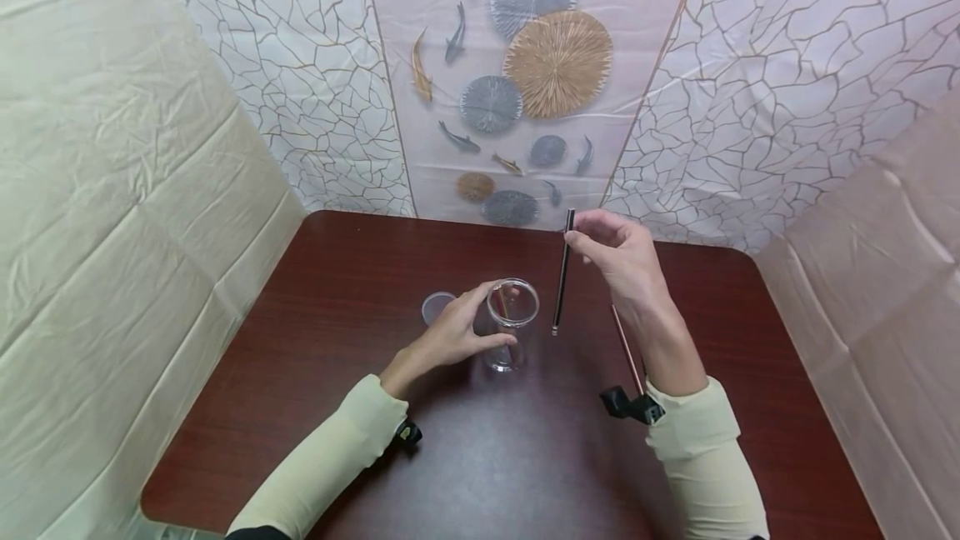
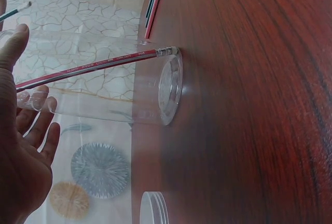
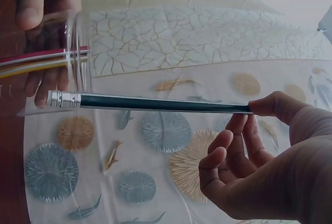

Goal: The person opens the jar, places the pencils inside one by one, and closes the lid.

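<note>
My left hand [image 1: 450, 333] holds a tall clear plastic jar [image 1: 506, 363] near its top, thumb on the near side and fingers around the far side. The jar stands upright on the table, its mouth uncovered. Inside lean a red striped pencil [image 2: 104, 65] and a yellow one [image 3: 36, 67], eraser end down in the red one's case. To the right of the jar, my right hand [image 1: 628, 267] pinches a dark green pencil [image 3: 161, 103] by its upper end between thumb and fingertips. That pencil hangs nearly vertical, its eraser end lowest, beside the jar's rim.
A round clear lid [image 1: 437, 307] lies on the brown table [image 1: 360, 273] left of the jar, partly behind my left hand. More pencils [image 2: 154, 9], red and dark green, lie on the table at the right, partly under my right forearm. Patterned cloth walls [image 1: 315, 48] enclose the table.
</note>
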### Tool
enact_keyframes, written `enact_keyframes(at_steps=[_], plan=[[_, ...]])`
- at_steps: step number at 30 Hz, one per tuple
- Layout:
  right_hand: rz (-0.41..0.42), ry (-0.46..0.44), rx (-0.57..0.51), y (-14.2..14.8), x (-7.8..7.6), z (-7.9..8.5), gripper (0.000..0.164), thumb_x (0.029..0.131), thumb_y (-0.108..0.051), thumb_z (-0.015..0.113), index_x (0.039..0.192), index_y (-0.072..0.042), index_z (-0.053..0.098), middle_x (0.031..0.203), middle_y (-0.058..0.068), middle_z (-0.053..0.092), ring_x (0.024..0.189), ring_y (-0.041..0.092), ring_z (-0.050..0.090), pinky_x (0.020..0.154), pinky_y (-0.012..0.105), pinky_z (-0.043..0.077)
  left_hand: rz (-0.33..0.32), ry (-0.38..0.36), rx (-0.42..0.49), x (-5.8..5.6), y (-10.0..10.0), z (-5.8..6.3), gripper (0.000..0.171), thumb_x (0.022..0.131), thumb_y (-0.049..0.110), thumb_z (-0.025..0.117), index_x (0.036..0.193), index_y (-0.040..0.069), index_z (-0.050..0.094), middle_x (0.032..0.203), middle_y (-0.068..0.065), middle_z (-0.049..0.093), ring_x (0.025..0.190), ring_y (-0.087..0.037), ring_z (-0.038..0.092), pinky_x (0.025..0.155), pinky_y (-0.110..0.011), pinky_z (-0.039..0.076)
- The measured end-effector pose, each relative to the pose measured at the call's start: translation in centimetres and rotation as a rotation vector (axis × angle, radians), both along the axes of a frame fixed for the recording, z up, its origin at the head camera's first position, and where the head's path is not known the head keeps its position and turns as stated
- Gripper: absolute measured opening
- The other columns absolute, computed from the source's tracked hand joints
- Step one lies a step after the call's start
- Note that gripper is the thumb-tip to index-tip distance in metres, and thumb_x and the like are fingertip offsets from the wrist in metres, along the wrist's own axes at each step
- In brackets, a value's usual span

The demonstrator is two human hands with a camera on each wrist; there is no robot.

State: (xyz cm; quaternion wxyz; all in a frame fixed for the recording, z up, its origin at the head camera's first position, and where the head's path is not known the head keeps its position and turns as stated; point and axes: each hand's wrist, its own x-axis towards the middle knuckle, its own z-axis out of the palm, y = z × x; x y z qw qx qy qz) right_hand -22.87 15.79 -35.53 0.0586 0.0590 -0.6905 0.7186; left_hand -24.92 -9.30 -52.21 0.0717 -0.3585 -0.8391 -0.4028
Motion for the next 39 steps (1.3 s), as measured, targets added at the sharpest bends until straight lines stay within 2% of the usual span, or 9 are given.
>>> enact_keyframes(at_steps=[6, 14, 20, 27, 39], plan=[[0.001, 0.034, -0.068, -0.5, 0.2, 0.4, 0.025, 0.092, 0.010, 0.071, 0.091, -0.015, 0.075, 0.083, -0.006, 0.071, 0.072, 0.008, 0.061, 0.065, 0.021, 0.049, -0.022, 0.016, 0.019, -0.1, 0.0, -0.1, 0.087, 0.085, 0.035, 0.092, 0.155, 0.009, 0.046, 0.140, 0.000, 0.067, 0.127, -0.020, 0.063, 0.109, -0.040, 0.048], [-0.018, 0.096, -0.145, -1.1, 0.4, 0.8, 0.032, 0.092, 0.016, 0.067, 0.090, -0.014, 0.074, 0.084, -0.005, 0.072, 0.072, 0.007, 0.060, 0.065, 0.021, 0.049, -0.021, 0.021, 0.017, -0.2, 0.0, -0.1, 0.086, 0.086, 0.035, 0.091, 0.155, 0.008, 0.047, 0.140, -0.002, 0.067, 0.126, -0.024, 0.064, 0.108, -0.043, 0.049], [-0.041, 0.140, -0.152, -1.4, 0.5, 1.1, 0.032, 0.092, 0.016, 0.067, 0.090, -0.015, 0.074, 0.083, -0.005, 0.071, 0.072, 0.006, 0.060, 0.065, 0.021, 0.048, -0.023, 0.028, 0.017, -0.1, 0.0, -0.2, 0.086, 0.086, 0.035, 0.091, 0.155, 0.008, 0.046, 0.140, -0.002, 0.067, 0.125, -0.027, 0.065, 0.106, -0.044, 0.050], [-0.066, 0.177, -0.154, -1.7, 0.6, 1.4, 0.033, 0.091, 0.017, 0.066, 0.092, -0.016, 0.074, 0.084, -0.005, 0.072, 0.073, 0.007, 0.061, 0.066, 0.021, 0.049, 0.008, 0.028, -0.006, -0.1, 0.0, -0.3, 0.089, 0.086, 0.037, 0.091, 0.156, 0.006, 0.045, 0.138, -0.005, 0.068, 0.124, -0.026, 0.064, 0.106, -0.045, 0.050], [0.001, 0.137, -0.084, -2.7, 0.7, 0.2, 0.028, 0.093, 0.013, 0.069, 0.094, -0.015, 0.073, 0.087, -0.007, 0.071, 0.085, 0.009, 0.064, 0.078, 0.022, 0.052, 0.012, 0.017, -0.015, 0.0, 0.0, -0.2, 0.091, 0.085, 0.036, 0.092, 0.156, 0.004, 0.045, 0.138, -0.011, 0.067, 0.125, -0.029, 0.064, 0.107, -0.046, 0.050]])
